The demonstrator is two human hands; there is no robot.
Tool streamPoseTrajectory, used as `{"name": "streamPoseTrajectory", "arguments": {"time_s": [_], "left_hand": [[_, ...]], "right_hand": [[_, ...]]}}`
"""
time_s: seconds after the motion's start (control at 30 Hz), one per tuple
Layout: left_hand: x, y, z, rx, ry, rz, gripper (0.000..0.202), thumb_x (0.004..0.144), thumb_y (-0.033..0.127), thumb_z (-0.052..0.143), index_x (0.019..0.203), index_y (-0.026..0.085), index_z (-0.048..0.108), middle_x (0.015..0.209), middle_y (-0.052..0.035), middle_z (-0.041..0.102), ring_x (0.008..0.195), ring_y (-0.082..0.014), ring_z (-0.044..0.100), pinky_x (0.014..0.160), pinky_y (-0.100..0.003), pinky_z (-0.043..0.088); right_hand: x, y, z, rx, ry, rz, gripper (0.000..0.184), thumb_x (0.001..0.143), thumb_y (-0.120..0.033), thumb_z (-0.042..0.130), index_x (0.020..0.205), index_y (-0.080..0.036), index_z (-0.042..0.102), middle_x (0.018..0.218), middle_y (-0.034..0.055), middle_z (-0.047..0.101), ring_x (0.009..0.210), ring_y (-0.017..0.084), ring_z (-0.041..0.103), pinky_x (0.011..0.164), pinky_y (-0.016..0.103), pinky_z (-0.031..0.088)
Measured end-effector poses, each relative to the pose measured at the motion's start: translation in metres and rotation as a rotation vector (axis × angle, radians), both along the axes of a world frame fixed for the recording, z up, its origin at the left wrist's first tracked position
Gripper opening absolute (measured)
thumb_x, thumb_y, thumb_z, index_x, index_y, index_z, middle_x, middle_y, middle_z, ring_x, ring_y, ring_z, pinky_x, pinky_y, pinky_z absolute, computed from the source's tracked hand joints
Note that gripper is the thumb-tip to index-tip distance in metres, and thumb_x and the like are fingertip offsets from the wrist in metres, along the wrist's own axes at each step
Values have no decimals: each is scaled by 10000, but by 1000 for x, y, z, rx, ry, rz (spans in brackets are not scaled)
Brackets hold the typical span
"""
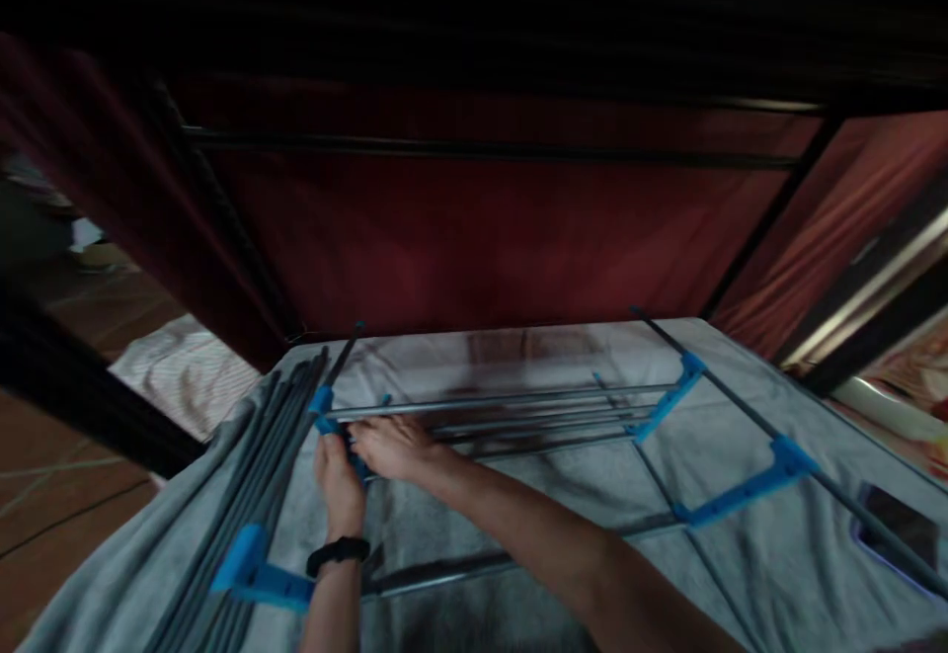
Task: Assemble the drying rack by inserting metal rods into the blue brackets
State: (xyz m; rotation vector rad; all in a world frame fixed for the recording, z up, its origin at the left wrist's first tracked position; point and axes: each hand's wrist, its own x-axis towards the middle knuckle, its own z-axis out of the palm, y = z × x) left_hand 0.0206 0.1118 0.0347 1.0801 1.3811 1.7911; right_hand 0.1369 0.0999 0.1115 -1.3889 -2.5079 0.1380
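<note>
A frame of grey metal tubes joined by blue plastic brackets lies in front of me, like a rack partly put together. My left hand (341, 490), with a black band on the wrist, is closed around the blue bracket (323, 404) at the far left. Beside it, my right hand (394, 446) reaches across from the right, its fingers closed at the same bracket and the end of a grey tube (504, 399). The fingertips of both hands are partly hidden. That tube runs to another blue bracket (671, 398) on the right side.
Several loose grey tubes (256, 475) lie bundled at the left. A lower left blue bracket (256, 574) and a right one (748, 490) hold the nearer bar. A phone (896, 534) lies at the right on the grey cloth (540, 495). Red curtain (489, 248) hangs behind.
</note>
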Motion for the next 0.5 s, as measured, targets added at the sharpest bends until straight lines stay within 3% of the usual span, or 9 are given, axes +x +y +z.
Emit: {"name": "streamPoseTrajectory", "arguments": {"time_s": [0.07, 0.17, 0.33, 0.4, 0.5], "left_hand": [[-4, 0, 0, -34, 86, 25, 570, 840, 771, 550, 871, 207, 622, 831, -6, 605, 784, -185, 542, 767, -325, 503], [-7, -4, 2, -28, 230, 4, 472, 865, 676, 587, 928, 210, 633, 873, -6, 630, 820, -193, 562, 820, -337, 502], [-4, -9, 10, -55, 327, 13, 449, 901, 651, 538, 935, 214, 635, 909, -38, 651, 857, -226, 588, 866, -391, 505], [-4, -9, 10, -58, 326, 0, 465, 904, 669, 526, 938, 217, 629, 923, -44, 649, 900, -244, 600, 919, -422, 506], [-6, -15, 4, -50, 302, 4, 530, 913, 686, 509, 1108, 207, 627, 1093, -79, 650, 1059, -278, 607, 1042, -471, 475]], "right_hand": [[0, 3, -3, 35, -16, -25, 316, 1062, -409, 509, 1257, -196, 637, 1186, -24, 753, 964, 158, 709, 842, 285, 544], [7, -3, -3, 56, -25, -47, 315, 1067, -397, 500, 1282, -194, 610, 1187, -31, 738, 974, 147, 695, 853, 275, 529], [43, -42, 2, 223, 50, 6, 353, 1074, -241, 417, 1398, -157, 531, 1328, 77, 679, 1174, 181, 623, 1040, 324, 487], [68, -68, -7, 262, 108, -12, 396, 1048, -177, 425, 1434, -173, 512, 1428, 96, 623, 1263, 192, 576, 1109, 351, 460], [122, -116, -43, 281, 285, -172, 421, 999, -157, 492, 1408, -239, 547, 1389, 84, 635, 1245, 209, 586, 1103, 400, 487]]}}
